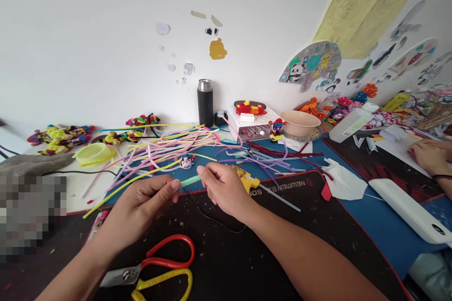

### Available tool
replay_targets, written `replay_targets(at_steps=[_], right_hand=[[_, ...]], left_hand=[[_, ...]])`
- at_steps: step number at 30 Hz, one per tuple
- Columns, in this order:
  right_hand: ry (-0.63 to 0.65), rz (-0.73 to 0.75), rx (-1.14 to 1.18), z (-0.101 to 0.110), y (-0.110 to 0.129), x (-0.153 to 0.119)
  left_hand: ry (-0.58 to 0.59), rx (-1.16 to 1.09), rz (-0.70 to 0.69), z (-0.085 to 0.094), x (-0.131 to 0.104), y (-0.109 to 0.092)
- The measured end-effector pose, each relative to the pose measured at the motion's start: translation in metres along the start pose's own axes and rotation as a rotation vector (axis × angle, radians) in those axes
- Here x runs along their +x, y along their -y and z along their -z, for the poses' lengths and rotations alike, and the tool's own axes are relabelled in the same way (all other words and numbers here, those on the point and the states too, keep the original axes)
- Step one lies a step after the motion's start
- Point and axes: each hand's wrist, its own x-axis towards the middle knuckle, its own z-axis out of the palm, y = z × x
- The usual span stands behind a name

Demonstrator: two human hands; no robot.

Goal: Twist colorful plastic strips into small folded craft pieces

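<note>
My L hand (151, 197) & R hand (224, 188) each pinch the green strip (190, 180), taut btwn them above the black mat (226, 263). Scissors (136, 272) lie nearer me, blade partly hidden by L forearm; pastel stems (176, 146) sprawl behind. Yellow glue gun (250, 181)'s half-hidden by R hand. Can't tell if the dark cord (216, 222) joins the strip. Co-worker's hand (429, 154)'s cut off, far R.

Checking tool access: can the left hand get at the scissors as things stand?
Probably yes, if the left hand releases the light-green strip: that forearm hides only part of the scissors; the red handle lies uncovered.
</note>
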Motion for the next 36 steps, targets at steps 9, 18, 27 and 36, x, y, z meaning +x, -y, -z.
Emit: replay_targets(at_steps=[9,18,27,36], right_hand=[[-0.025,-0.012,-0.015,0.003,-0.003,0.004],[0.01,-0.026,-0.046,-0.002,-0.004,0.0],[0.01,-0.017,-0.086,-0.002,-0.006,0.0],[0.071,-0.028,-0.09,-0.008,-0.009,-0.002]], left_hand=[[-0.117,0.196,-0.199,-0.01,0.008,0.004],[-0.173,0.618,-0.545,-0.012,0.008,0.023],[-0.123,0.494,-0.42,-0.023,0.007,0.014],[-0.08,0.483,-0.433,-0.026,0.006,0.018]])
